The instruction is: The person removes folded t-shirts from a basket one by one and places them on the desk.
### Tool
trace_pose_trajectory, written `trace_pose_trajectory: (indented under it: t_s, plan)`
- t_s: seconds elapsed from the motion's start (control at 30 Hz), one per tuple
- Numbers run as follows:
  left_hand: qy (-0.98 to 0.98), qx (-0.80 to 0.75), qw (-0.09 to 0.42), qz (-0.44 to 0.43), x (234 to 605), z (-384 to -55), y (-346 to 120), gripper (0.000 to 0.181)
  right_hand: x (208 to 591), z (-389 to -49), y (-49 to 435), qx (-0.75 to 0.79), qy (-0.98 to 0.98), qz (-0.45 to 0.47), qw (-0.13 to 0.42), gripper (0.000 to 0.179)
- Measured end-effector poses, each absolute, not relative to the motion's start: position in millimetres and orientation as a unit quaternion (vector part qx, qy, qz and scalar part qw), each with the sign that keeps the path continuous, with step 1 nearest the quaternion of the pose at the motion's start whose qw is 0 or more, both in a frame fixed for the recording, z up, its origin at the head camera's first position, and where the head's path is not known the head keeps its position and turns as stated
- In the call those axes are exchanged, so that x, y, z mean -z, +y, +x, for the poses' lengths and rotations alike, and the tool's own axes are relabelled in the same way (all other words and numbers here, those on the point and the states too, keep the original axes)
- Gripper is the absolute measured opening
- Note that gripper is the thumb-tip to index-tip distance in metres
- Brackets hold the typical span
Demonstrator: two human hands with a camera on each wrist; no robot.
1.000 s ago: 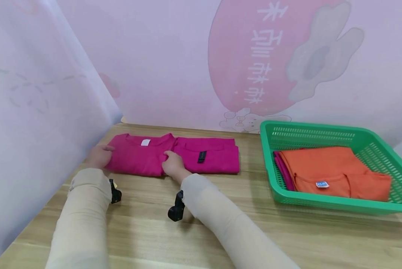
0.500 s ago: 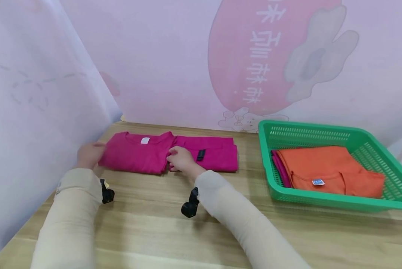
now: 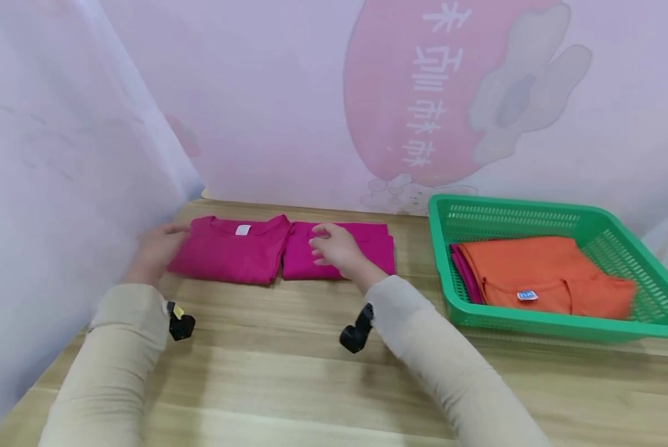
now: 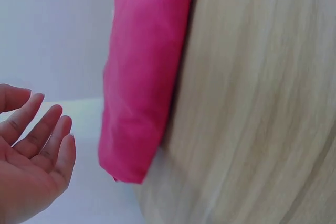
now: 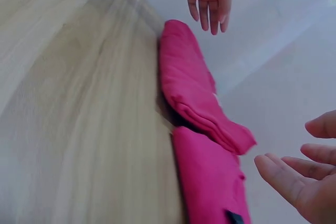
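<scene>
The left hand [image 3: 159, 249] is hovering just left of the folded magenta shirt [image 3: 233, 251], its palm facing inward. The right hand [image 3: 338, 249] is hovering above a second folded garment [image 3: 300, 257]. Both are released, fingers loosely bent; the shirt is lying between them on the counter [image 3: 244, 385].

Head view: downward; wrist views: close, sharing shirt [image 3: 230, 251].

The folded magenta fabric shirt with a white neck label [image 3: 230, 254] has been released by the left hand [image 3: 157, 248] and the right hand [image 3: 336, 249], the latter shifted above the black-tagged folded magenta garment [image 3: 303, 267].
</scene>
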State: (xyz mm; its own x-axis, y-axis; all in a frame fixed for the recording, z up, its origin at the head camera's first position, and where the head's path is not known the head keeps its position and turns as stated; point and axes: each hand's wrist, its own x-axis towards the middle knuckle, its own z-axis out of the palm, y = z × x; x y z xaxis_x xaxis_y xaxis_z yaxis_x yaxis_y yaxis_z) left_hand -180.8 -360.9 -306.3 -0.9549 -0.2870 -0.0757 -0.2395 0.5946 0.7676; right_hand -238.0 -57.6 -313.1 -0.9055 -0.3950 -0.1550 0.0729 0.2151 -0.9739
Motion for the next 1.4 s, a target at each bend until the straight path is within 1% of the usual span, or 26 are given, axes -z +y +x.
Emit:
trace_pose_trajectory:
  t_s: [0.2, 0.43, 0.63, 0.9, 1.13, 1.4]
  plan:
    - [-0.872, 0.473, 0.021, 0.121, 302, -186, -335, 0.048, 300, -233, -22, 0.624, 0.757, -0.097, 0.168, 0.033]
    - [-0.867, 0.487, 0.007, 0.107, 291, -185, -306, 0.049, 291, -225, -2, 0.63, 0.755, -0.092, 0.158, 0.033]
    - [-0.852, 0.52, 0.019, 0.055, 283, -191, -268, 0.043, 283, -218, 12, 0.647, 0.741, -0.104, 0.146, 0.031]
    - [-0.823, 0.568, -0.004, -0.013, 275, -203, -211, 0.036, 276, -205, 42, 0.65, 0.739, -0.113, 0.136, 0.034]
    - [-0.824, 0.562, -0.021, -0.068, 271, -203, -180, 0.031, 273, -201, 69, 0.659, 0.73, -0.128, 0.128, 0.038]
    - [-0.808, 0.581, -0.033, -0.094, 268, -198, -160, 0.03, 271, -196, 106, 0.65, 0.743, -0.137, 0.08, 0.041]
